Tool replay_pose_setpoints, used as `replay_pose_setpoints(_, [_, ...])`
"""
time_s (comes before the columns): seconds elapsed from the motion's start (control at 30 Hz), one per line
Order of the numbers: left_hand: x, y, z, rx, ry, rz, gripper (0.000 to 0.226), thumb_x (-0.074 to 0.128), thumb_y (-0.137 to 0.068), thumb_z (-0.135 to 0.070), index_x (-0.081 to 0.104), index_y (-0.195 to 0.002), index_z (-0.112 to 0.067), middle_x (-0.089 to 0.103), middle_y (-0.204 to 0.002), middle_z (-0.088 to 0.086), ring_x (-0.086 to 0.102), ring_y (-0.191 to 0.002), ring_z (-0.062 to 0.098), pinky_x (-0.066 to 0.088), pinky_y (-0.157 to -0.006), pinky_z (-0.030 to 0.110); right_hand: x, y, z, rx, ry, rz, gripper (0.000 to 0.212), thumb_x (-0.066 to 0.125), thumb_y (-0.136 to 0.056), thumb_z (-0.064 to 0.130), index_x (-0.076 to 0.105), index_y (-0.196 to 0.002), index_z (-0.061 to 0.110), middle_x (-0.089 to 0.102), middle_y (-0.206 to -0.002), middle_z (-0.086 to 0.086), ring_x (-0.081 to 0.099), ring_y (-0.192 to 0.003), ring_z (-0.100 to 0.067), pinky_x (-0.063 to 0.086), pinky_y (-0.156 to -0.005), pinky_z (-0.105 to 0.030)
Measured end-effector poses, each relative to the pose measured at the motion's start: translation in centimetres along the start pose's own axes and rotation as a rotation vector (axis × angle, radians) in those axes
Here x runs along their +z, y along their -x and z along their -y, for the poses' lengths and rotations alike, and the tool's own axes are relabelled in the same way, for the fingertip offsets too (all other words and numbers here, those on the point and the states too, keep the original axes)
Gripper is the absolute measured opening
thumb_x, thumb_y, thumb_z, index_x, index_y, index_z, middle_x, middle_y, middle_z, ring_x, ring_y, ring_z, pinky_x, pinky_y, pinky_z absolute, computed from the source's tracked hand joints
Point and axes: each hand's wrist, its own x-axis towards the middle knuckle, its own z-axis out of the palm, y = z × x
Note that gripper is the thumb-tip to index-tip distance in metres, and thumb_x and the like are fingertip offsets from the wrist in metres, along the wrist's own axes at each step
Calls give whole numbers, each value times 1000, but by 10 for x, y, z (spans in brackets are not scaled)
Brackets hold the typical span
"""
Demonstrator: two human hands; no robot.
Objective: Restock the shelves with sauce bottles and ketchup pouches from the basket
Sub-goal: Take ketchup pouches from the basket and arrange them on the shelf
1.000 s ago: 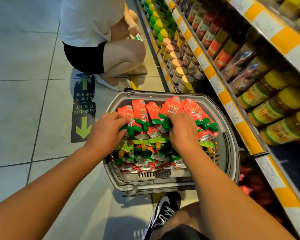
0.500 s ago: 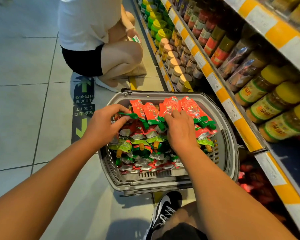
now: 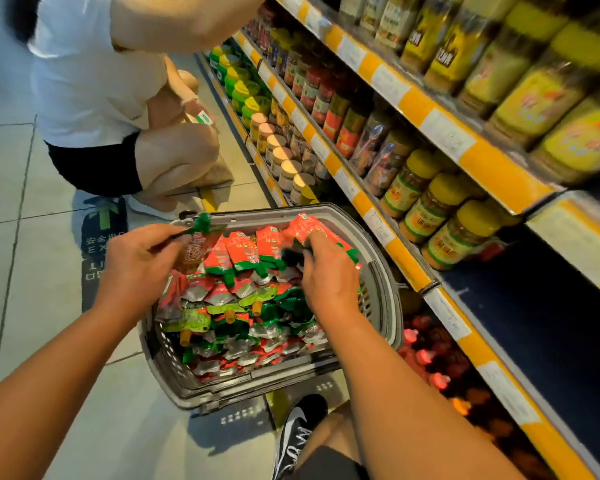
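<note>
Pouches (image 3: pixel 243 306): heaped in the grey basket (image 3: pixel 383 271) on the floor, just beside the shelves (image 3: pixel 409 268).
Room: open floor (image 3: pixel 11 271) left of the basket; a crouching person (image 3: pixel 94 91) past its far rim.
Left hand (image 3: pixel 137 268): fingers pinch one pouch (image 3: pixel 196 245), lifted at the basket's far left corner.
Right hand (image 3: pixel 329 275): fingers curled round the green ends of the back row.

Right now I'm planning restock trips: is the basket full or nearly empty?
Full. The grey basket holds rows of ketchup pouches stacked up near its rim; the bottom isn't visible.
</note>
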Motion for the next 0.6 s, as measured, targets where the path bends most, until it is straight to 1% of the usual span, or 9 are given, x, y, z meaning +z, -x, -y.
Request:
replay_pose_setpoints(0.13, [-7,-18,-33,11,153,-84,27,69,-93,-57,74,-117,-45,75,-103,-24,73,-91,-1,58,-76,18,-33,18,-1,69,-49,-85,5,56,-102,26,53,-102,23,64,-91,2,61,-79,-25,36,-56,-34])
replay_pose_setpoints(0.2, [-8,-28,-58,-6,231,-91,29,70,-91,-61,75,-116,-47,75,-101,-26,74,-90,-1,58,-75,16,-51,30,-4,96,-57,-139,7,57,-102,28,55,-107,24,65,-95,2,63,-82,-26,33,-58,-33])
replay_pose_setpoints(0.27, [-1,-35,-84,-7,292,-88,33,71,-89,-64,76,-115,-44,77,-102,-22,75,-93,4,61,-78,25,-71,43,-11,127,-83,-170,10,57,-102,31,57,-110,26,67,-99,3,64,-88,-26,37,-61,-35])
replay_pose_setpoints(0.33, [8,-37,-115,-1,363,-78,39,72,-85,-68,76,-113,-41,78,-101,-18,75,-94,10,62,-85,39,-92,57,-22,156,-117,-181,11,56,-102,35,54,-111,31,67,-101,5,64,-91,-26,44,-65,-39])
replay_pose_setpoints(0.37, [12,-36,-131,-2,405,-61,43,72,-83,-72,77,-112,-40,78,-99,-16,75,-93,12,62,-86,41,-104,65,-28,177,-147,-190,11,56,-101,36,53,-111,33,67,-102,6,64,-93,-24,48,-68,-41])
replay_pose_setpoints(0.43, [19,-30,-170,14,467,-13,48,69,-78,-79,77,-108,-42,78,-94,-18,74,-87,6,61,-76,25,-130,80,-42,223,-230,-233,13,59,-100,36,52,-111,37,68,-103,12,64,-94,-19,53,-75,-43])
replay_pose_setpoints(0.5, [24,-21,-212,27,539,31,46,68,-72,-84,77,-101,-49,76,-87,-24,70,-75,-5,55,-64,12,-159,97,-57,273,-271,-300,17,62,-97,38,50,-110,40,67,-96,17,63,-87,-9,54,-73,-42])
replay_pose_setpoints(0.57, [34,-11,-249,58,618,80,45,72,-67,-84,78,-96,-51,77,-84,-22,70,-71,-5,54,-61,10,-191,112,-71,306,-289,-387,18,65,-96,40,50,-107,41,64,-93,23,61,-89,-4,55,-66,-35])
replay_pose_setpoints(0.6, [41,-7,-264,81,660,108,46,75,-65,-82,79,-95,-48,78,-85,-17,72,-74,-1,57,-64,13,-208,118,-78,313,-302,-432,18,66,-96,40,52,-106,43,61,-99,28,59,-94,1,54,-65,-29])
